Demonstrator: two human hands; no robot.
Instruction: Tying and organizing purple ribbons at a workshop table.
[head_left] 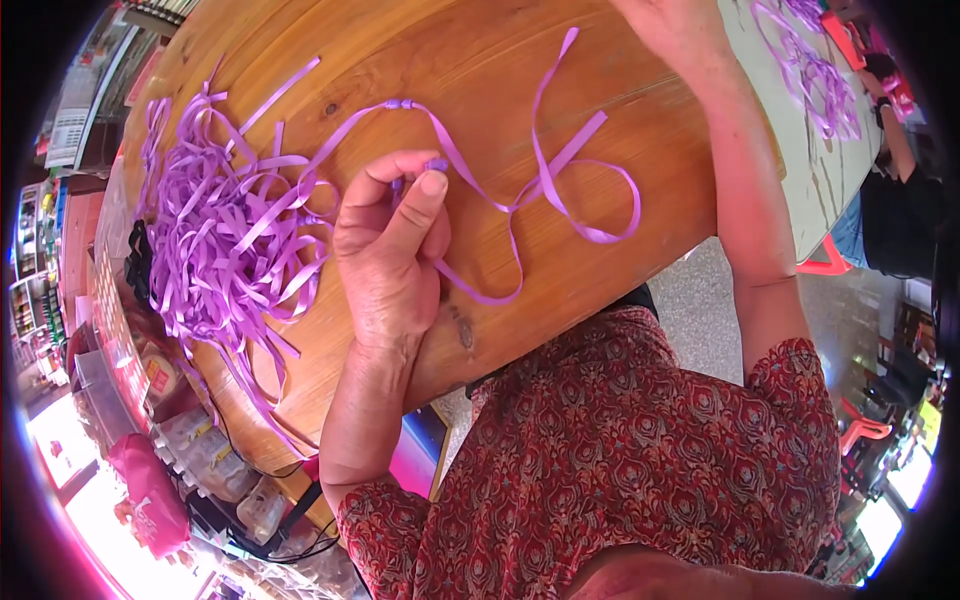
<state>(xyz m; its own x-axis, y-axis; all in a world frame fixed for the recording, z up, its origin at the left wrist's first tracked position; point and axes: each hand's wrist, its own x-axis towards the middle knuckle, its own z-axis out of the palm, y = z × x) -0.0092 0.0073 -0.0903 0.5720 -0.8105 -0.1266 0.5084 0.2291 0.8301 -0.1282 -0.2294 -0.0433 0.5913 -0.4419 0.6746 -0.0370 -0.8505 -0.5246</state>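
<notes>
Ribbon [600,236], narrow and purple, lies loose across the middle of the wooden table [450,60], one loop curling out to the right, a stretch running left toward the tangled pile [235,215]. Left hand [395,240]: thumb and forefinger pressed together on a small purple nub [436,165], perhaps a knot; other fingers curled toward the palm. Bunched spot [400,104] on the ribbon, just beyond the hand on the far side. Right hand [665,25] at the far right, cut off by the frame; cannot tell whether its fingers are apart or closed. Handling, by judgement: very light, limp, rather slippery, apt to twist; hardly fragile, though likely to crease or snag in the pile. Best hold seems a fingertip pinch at the nub, not the free loop.
</notes>
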